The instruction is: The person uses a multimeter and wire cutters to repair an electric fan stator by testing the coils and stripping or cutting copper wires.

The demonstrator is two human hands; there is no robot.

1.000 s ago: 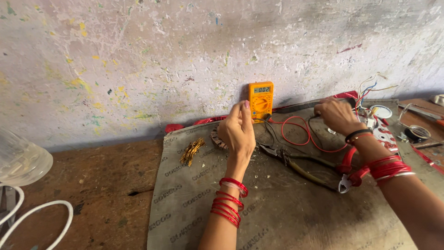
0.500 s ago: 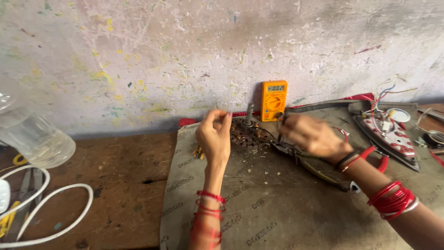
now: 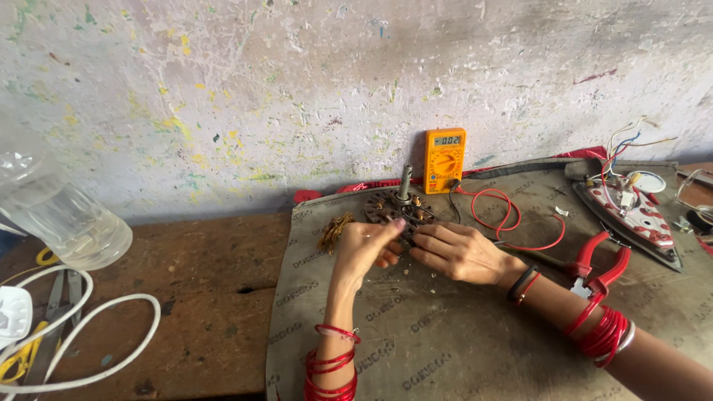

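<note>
A dark round motor part with an upright metal shaft and copper windings lies on a grey mat near the wall. My left hand pinches its front edge with thumb and fingertips. Beside it, my right hand has its fingertips closed on the same edge. The two hands almost touch. What lies under the fingertips is hidden. Both wrists carry red bangles.
An orange multimeter leans on the wall, its red lead looping over the mat. Red-handled pliers and an opened iron base lie right. A clump of copper wire, glass jar, white cable and scissors lie left.
The view has swung left and down. Both hands came away from the multimeter leads and met at the front edge of the round motor part.
</note>
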